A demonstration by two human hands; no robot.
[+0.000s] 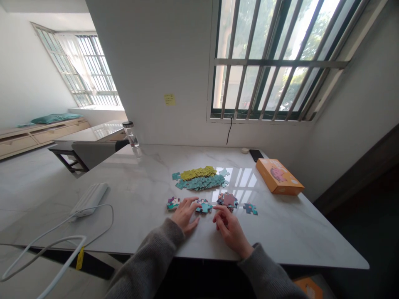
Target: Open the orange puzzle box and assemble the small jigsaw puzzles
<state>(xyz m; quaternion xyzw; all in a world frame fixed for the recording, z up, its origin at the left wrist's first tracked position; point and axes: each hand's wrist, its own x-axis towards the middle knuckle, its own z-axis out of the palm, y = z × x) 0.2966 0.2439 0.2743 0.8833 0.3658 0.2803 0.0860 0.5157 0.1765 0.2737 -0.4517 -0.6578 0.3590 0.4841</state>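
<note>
By teal puzzle pieces (205, 206) | left hand (185, 214) splayed | right hand (231, 231) pointing inward

yellow pieces (199, 172) | teal pieces (202, 182) | multicoloured stack (204, 206) | orange box (279, 176) | white, grey-veined tabletop (140, 174)

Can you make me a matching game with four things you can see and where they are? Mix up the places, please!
Things
1. yellow puzzle pieces
2. orange box
3. sticky note
4. clear bottle

Places
A. stuck on the wall
B. at the far left corner of the table
C. heaped right by teal pieces
D. near the table's right edge

Right pairs: 1-C, 2-D, 3-A, 4-B
</note>
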